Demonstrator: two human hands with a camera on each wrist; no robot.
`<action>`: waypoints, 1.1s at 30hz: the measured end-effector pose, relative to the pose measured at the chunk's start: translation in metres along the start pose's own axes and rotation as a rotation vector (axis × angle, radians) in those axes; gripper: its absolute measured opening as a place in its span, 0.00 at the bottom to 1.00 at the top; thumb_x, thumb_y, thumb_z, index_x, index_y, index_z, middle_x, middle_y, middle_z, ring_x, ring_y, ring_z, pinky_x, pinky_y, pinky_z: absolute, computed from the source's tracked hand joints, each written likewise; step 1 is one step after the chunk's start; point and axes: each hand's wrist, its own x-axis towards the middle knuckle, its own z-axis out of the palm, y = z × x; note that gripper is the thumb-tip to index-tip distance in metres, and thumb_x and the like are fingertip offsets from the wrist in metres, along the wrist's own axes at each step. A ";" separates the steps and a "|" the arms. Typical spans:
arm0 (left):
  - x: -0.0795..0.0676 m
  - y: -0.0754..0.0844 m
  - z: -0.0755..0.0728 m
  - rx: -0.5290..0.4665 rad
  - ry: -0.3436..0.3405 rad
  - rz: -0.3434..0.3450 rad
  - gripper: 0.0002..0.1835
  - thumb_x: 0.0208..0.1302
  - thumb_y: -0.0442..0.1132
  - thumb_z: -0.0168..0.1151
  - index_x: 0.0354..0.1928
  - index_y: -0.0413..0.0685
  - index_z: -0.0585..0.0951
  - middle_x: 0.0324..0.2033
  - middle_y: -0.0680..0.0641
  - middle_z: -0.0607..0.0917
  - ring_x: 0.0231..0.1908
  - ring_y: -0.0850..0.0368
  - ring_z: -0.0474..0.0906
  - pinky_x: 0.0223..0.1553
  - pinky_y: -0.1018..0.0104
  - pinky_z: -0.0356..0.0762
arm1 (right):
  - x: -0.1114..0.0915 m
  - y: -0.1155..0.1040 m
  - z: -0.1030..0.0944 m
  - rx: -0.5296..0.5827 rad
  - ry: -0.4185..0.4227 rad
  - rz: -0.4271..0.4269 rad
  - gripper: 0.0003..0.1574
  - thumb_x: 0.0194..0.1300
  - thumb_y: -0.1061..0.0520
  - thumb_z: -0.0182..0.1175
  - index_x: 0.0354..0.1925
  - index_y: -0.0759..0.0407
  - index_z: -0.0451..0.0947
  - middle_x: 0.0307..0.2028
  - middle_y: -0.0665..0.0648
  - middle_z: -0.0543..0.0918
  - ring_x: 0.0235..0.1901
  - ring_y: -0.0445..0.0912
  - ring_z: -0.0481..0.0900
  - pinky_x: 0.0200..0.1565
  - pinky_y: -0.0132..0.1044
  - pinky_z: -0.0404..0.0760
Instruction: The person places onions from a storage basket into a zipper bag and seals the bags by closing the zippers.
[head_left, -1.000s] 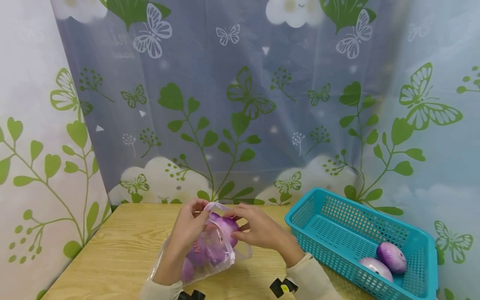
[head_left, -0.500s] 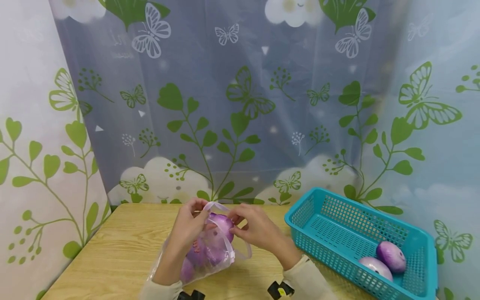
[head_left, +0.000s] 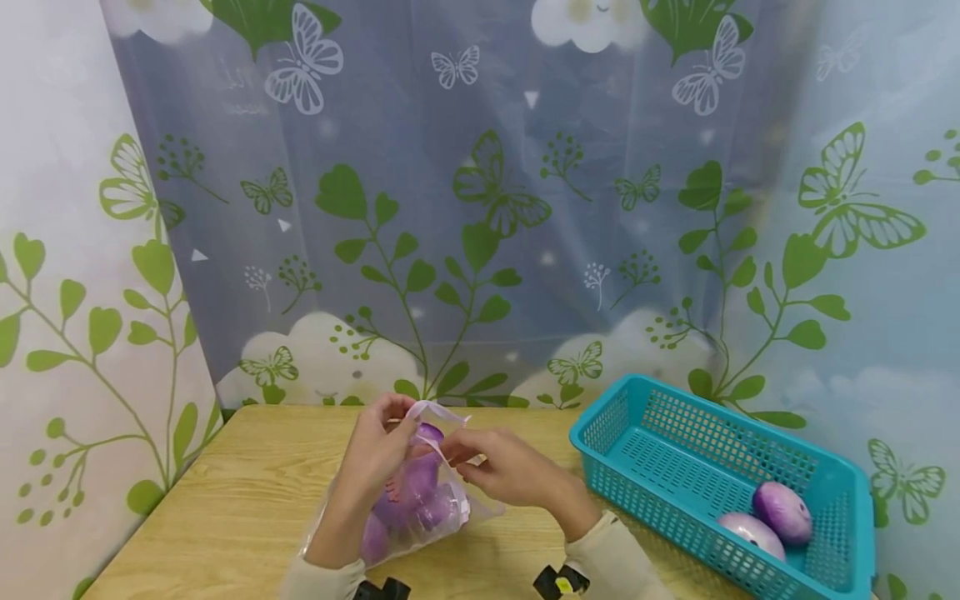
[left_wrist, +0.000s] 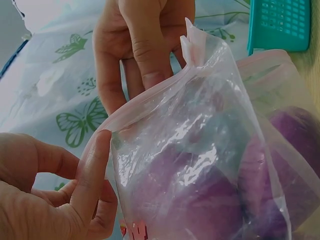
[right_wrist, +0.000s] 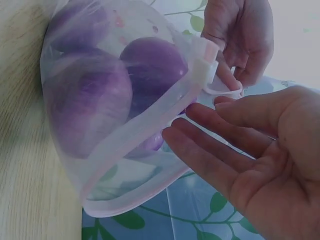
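Note:
A clear zip bag (head_left: 459,497) with a pale zip edge and red print leans on the table, holding several purple onions (right_wrist: 90,102). My left hand (head_left: 375,454) pinches the bag's upper edge between thumb and fingers; the left wrist view shows that edge (left_wrist: 135,111) caught there. At the bag's mouth is my right hand (head_left: 506,473). In the right wrist view its fingers (right_wrist: 210,157) stretch toward the opening, with nothing held between them. A white zip slider (right_wrist: 202,71) sits on the edge near the fingertips. Film blurs the onions inside.
To the right stands a teal plastic basket (head_left: 712,417) with holed walls. A purple onion (head_left: 783,514) and a paler onion (head_left: 752,534) lie at its near right end. A wooden table (head_left: 262,467) carries everything, with a printed curtain (head_left: 390,125) hanging behind.
The onion my right hand held at the mouth has gone down into the bag. The right fingers have let go of it and lie at the rim. The left hand stays put.

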 end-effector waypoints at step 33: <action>0.002 -0.001 -0.002 0.007 -0.012 0.002 0.10 0.75 0.29 0.54 0.53 0.30 0.76 0.46 0.38 0.78 0.39 0.54 0.81 0.34 0.70 0.90 | -0.101 0.039 -0.138 -0.261 -0.207 0.351 0.23 0.71 0.59 0.64 0.62 0.58 0.78 0.58 0.63 0.83 0.50 0.53 0.87 0.49 0.35 0.88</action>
